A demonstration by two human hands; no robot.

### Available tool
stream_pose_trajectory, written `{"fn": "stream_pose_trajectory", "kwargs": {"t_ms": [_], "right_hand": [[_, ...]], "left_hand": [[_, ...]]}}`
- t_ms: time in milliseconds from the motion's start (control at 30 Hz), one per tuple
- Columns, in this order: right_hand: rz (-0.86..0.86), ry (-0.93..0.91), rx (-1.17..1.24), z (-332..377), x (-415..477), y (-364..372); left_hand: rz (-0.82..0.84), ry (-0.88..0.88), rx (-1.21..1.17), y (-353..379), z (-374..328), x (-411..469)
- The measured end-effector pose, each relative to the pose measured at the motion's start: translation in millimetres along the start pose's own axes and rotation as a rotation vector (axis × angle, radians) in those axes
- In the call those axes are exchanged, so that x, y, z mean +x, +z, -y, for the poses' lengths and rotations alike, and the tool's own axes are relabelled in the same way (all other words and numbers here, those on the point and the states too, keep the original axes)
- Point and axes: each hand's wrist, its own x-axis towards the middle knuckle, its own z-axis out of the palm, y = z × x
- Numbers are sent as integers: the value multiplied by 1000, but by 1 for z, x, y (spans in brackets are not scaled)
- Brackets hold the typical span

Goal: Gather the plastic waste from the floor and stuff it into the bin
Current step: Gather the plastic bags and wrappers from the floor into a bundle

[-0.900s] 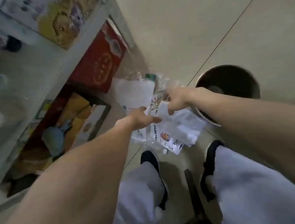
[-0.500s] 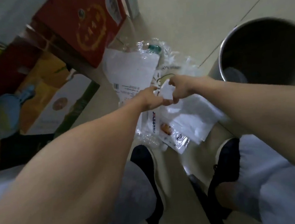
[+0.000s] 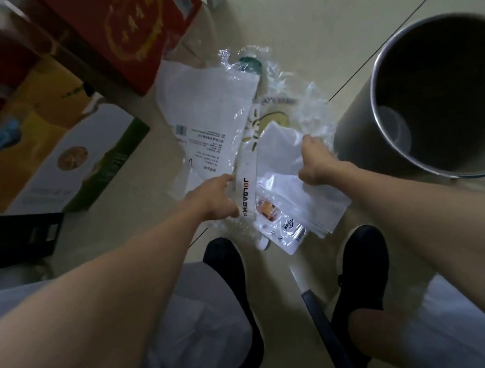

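The hands have parted, left hand point(image 3: 217, 197) and right hand point(image 3: 316, 159) each gripping plastic bags point(image 3: 287, 160) beside the bin point(image 3: 377, 100), gathering underway.

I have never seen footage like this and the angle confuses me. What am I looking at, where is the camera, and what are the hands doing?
The camera sits on a person's head, looking down past both bare arms to their black shoes. No machine is involved. On the tiled floor lies a heap of plastic bags and wrappers. The left hand reaches onto the heap; whether it has a grip is unclear. The right hand is closed on a white bag. A round bin stands open to the right, cardboard boxes to the left.
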Motion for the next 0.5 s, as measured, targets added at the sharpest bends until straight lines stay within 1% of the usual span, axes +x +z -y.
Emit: {"fn": "stream_pose_trajectory", "kwargs": {"t_ms": [67, 167, 300, 367, 433, 500], "right_hand": [[-30, 46, 47, -1, 13, 1], [-24, 88, 81, -9, 28, 7], [-153, 92, 40, -9, 23, 10], [-182, 92, 51, -5, 11, 9], [-163, 103, 123, -1, -1, 1], [-133, 119, 310, 7, -15, -16]], "left_hand": [[-5, -11, -36, 4, 3, 11], [10, -3, -96, 9, 4, 22], [9, -3, -141, 10, 1, 24], [-5, -11, -183, 9, -1, 17], [-16, -14, -261, 4, -6, 6], [-6, -13, -364, -4, -14, -7]]}}
